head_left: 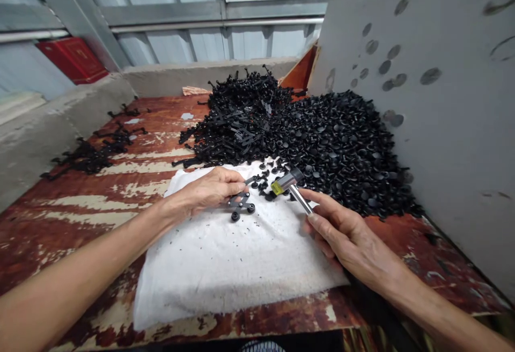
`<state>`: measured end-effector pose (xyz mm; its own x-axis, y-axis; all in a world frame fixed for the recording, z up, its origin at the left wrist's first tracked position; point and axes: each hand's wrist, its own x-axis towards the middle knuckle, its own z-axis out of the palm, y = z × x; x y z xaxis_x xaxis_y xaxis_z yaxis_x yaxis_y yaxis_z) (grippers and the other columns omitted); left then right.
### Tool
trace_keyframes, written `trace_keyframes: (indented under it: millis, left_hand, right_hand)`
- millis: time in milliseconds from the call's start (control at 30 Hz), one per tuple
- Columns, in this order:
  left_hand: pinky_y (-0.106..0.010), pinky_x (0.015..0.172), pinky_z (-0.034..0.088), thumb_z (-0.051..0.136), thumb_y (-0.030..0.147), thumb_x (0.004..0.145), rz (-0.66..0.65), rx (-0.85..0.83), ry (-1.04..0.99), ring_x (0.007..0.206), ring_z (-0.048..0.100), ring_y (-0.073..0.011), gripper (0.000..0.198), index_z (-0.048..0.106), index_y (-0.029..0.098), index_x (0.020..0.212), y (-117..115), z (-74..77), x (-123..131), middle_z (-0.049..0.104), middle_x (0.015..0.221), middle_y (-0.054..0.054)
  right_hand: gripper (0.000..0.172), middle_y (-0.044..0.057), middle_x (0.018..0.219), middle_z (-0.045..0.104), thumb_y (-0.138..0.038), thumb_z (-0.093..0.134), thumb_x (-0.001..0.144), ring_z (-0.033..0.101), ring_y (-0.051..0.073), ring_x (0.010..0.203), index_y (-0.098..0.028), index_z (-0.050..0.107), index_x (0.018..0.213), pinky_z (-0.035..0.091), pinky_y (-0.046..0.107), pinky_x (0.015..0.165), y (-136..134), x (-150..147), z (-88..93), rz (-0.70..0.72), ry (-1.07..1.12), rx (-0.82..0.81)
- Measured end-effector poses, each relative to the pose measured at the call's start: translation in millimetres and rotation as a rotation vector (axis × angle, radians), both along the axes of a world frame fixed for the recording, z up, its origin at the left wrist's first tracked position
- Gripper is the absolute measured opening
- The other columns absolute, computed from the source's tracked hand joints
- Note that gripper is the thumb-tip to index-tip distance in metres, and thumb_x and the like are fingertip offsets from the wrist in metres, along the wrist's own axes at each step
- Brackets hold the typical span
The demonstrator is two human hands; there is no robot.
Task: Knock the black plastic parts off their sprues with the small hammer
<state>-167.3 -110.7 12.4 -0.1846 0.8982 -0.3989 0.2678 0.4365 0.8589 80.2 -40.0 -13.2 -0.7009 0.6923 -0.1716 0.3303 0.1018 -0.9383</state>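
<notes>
My left hand [219, 185] pinches a black hinged linkage [240, 203] with small round ends, holding it over a white cloth [225, 266]. In my right hand [341, 228] is a small mallet [287, 182] with a shiny metal handle, one yellow face and one black face. The mallet's head hangs beside the linkage, to its right, apart from it. Several loose black round caps with stems [263, 180] lie on the cloth's far edge, partly behind the mallet head. Dark specks are scattered over the cloth.
A large heap of black caps [338, 143] fills the right rear, against a grey spotted panel [450, 116]. Black linkages [241, 110] are piled beside it. More linkages [96, 148] lie at left on the worn red-brown tabletop [80, 234]. A concrete ledge [72, 118] borders the left side.
</notes>
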Motion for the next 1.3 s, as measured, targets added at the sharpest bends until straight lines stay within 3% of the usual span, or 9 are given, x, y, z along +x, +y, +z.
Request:
trace_keyframes:
  millis: [267,900,1000,1067,1167,1233,1300]
  left_hand:
    - [-0.020,0.047,0.024,0.067,0.040,0.064,0.036,-0.032,-0.046,0.050,0.038,-0.0066,0.028,0.055,0.015,0.067,1.7,-8.6,-2.1,0.049,0.059,0.004]
    - [-0.019,0.047,0.030,0.072,0.034,0.064,0.131,-0.066,-0.156,0.049,0.044,-0.0065,0.024,0.059,0.014,0.067,1.7,-5.2,2.2,0.052,0.056,0.005]
    - [-0.019,0.047,0.030,0.072,0.034,0.063,0.134,-0.063,-0.162,0.049,0.044,-0.0065,0.025,0.058,0.014,0.066,2.2,-6.2,2.1,0.051,0.055,0.005]
    - [-0.019,0.045,0.027,0.072,0.035,0.063,0.119,-0.065,-0.142,0.047,0.042,-0.0061,0.026,0.056,0.015,0.064,2.6,-5.3,2.2,0.050,0.054,0.005]
    - [-0.019,0.043,0.024,0.071,0.035,0.063,0.077,-0.066,-0.106,0.044,0.038,-0.0055,0.027,0.053,0.015,0.061,3.2,-3.4,1.7,0.048,0.052,0.005]
    - [-0.020,0.042,0.023,0.071,0.036,0.064,0.056,-0.064,-0.072,0.044,0.036,-0.0057,0.027,0.053,0.016,0.061,3.4,-2.9,0.5,0.046,0.052,0.005]
    - [-0.021,0.042,0.022,0.070,0.037,0.065,0.043,-0.062,-0.031,0.044,0.035,-0.0061,0.026,0.053,0.016,0.063,3.5,-3.2,-1.2,0.045,0.052,0.005]
  right_hand:
    - [0.058,0.003,0.082,0.055,-0.041,0.041,0.092,0.034,0.009,0.044,-0.016,0.038,0.144,0.028,0.024,0.036,1.1,2.2,-1.1,0.057,-0.025,0.014]
    - [0.057,0.004,0.083,0.060,-0.041,0.043,0.092,0.036,0.009,0.044,-0.018,0.040,0.145,0.028,0.023,0.037,2.0,4.8,-1.8,0.052,-0.036,0.040]
    - [0.054,0.003,0.079,0.063,-0.037,0.041,0.093,0.045,0.012,0.050,-0.017,0.043,0.143,0.040,0.026,0.045,0.9,5.6,-4.2,0.048,-0.043,0.138]
    - [0.049,0.005,0.079,0.067,-0.032,0.041,0.094,0.057,0.017,0.063,-0.016,0.047,0.140,0.051,0.031,0.059,1.1,3.9,-6.1,0.051,-0.038,0.261]
    - [0.045,0.011,0.103,0.072,-0.022,0.042,0.093,0.066,0.022,0.093,-0.015,0.053,0.135,0.054,0.040,0.084,4.4,-4.0,-6.0,0.103,0.045,0.530]
    - [0.047,0.013,0.120,0.068,-0.016,0.041,0.091,0.066,0.023,0.101,-0.017,0.053,0.137,0.054,0.040,0.089,8.5,-12.4,-3.4,0.134,0.116,0.725]
    - [0.053,0.014,0.117,0.068,-0.011,0.039,0.090,0.067,0.022,0.091,-0.016,0.049,0.141,0.056,0.039,0.083,13.7,-21.5,0.0,0.142,0.110,0.883]
